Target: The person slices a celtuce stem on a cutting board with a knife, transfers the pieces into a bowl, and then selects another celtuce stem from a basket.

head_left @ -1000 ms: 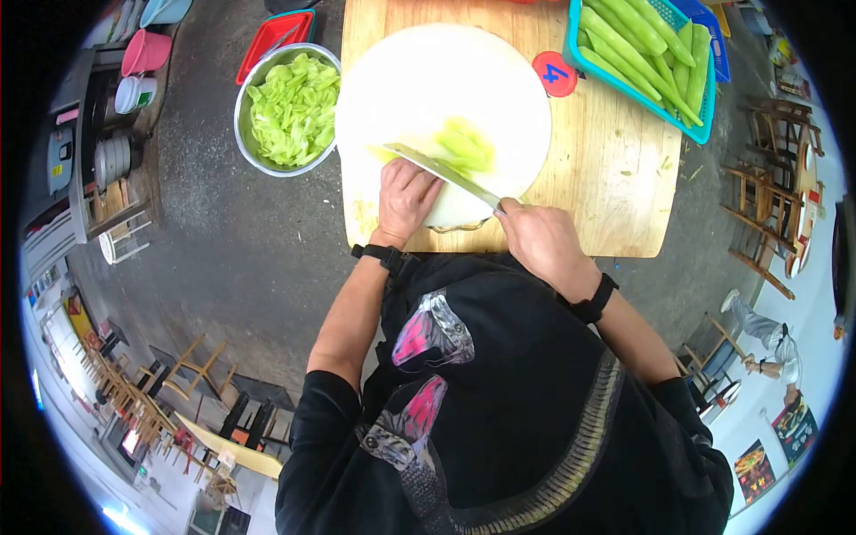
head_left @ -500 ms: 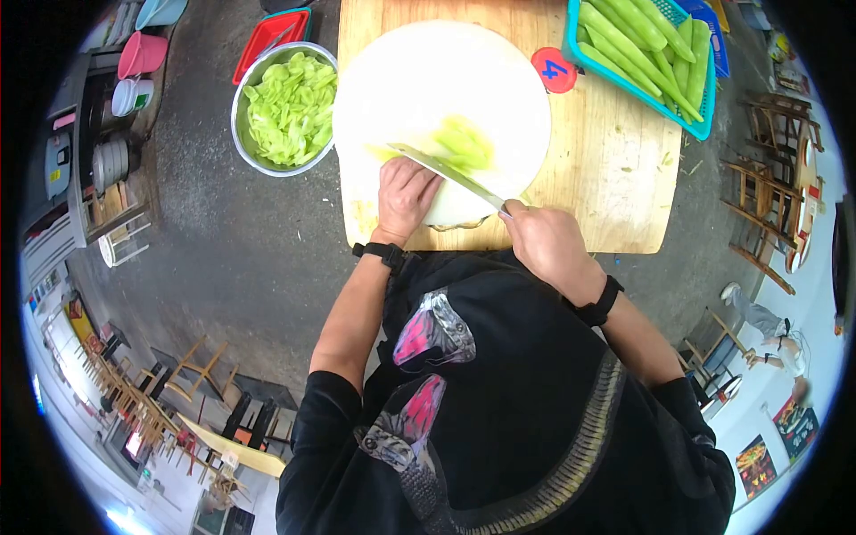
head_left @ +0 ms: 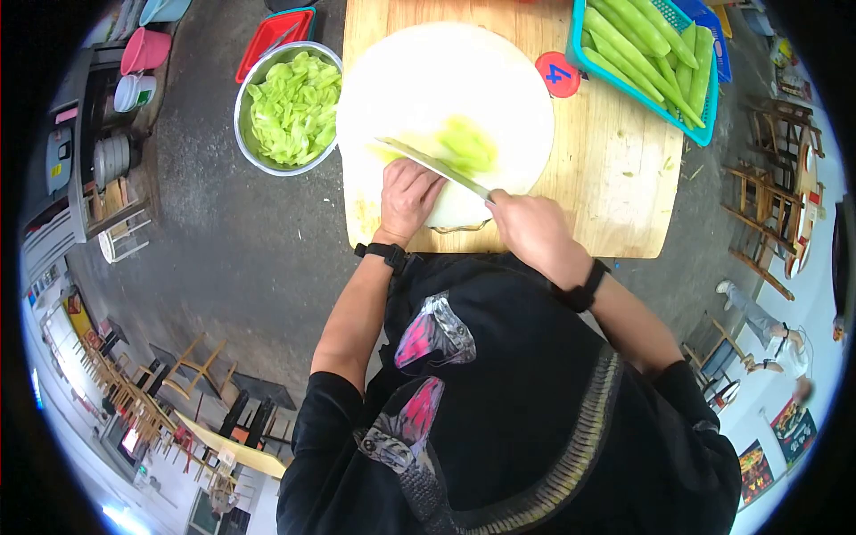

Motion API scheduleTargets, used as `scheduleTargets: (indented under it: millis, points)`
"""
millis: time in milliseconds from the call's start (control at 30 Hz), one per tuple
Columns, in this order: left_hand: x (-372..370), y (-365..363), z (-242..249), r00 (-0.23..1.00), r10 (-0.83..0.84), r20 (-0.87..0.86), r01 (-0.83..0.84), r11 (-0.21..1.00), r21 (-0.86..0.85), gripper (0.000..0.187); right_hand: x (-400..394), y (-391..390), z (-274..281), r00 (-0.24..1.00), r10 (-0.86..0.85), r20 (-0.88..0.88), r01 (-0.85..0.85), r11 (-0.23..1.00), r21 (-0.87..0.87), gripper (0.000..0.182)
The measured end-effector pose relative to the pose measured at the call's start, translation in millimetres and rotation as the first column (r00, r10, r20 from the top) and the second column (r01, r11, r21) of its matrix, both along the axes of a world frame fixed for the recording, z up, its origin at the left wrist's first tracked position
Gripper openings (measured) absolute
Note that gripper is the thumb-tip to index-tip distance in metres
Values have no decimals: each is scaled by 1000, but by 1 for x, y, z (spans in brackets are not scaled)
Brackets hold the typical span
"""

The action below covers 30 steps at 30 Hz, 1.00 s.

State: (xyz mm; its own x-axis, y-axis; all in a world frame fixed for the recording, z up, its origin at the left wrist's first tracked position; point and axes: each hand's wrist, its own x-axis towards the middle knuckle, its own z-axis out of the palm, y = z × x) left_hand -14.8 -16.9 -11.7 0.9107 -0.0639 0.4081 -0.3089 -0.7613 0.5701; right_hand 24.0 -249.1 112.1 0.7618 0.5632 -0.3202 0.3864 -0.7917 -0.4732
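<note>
Steel bowl (head_left: 287, 107) on the far left, piled with pale green cut pieces, sitting just off the edge of the wooden table (head_left: 615, 187), with a red tray (head_left: 272, 36) tucked behind it. Moving right, the left hand (head_left: 406, 198) is flat, knuckles up, on the near part of the round white cutting board (head_left: 428, 71), fingers curled together and pressing down right beside the blade; what's under them is hidden, so can't tell if they're pinning anything. Forearm comes in straight from below, black watch strap at the wrist. The knife (head_left: 432, 165) runs diagonally across the board, tip toward the bowl, with the green vegetable (head_left: 464, 143) lying just behind the blade near the board's middle. The right hand (head_left: 528, 225) is wrapped tight round the knife handle at the board's near edge, wrist bent inward, black band on it. Further right there's a red round tag (head_left: 557, 73) with a blue 4, then a teal basket (head_left: 655, 58) stacked with long green stalks at the table's far corner.
</note>
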Motion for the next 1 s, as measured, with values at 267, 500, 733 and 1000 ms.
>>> scheduleTargets:
  millis: [267, 500, 733, 1000]
  points:
    - [2, -4, 1, 1000, 0, 14, 1, 998, -56, 21, 13, 15, -35, 999, 17, 51, -18, 1000, 9, 30]
    - [1, -5, 5, 1000, 12, 4, -11, 1000, -20, 19, 0, -1, 8, 999, -51, 1, 51, 998, -46, 29]
    - [-5, -1, -4, 999, 31, -27, -31, 999, 8, 20, -6, -1, 10, 1000, -4, -23, 2, 996, -87, 29]
    - [-4, 0, -7, 999, 28, -28, -28, 1000, 1, 25, -10, -6, 10, 1000, 4, 4, -4, 994, -113, 26]
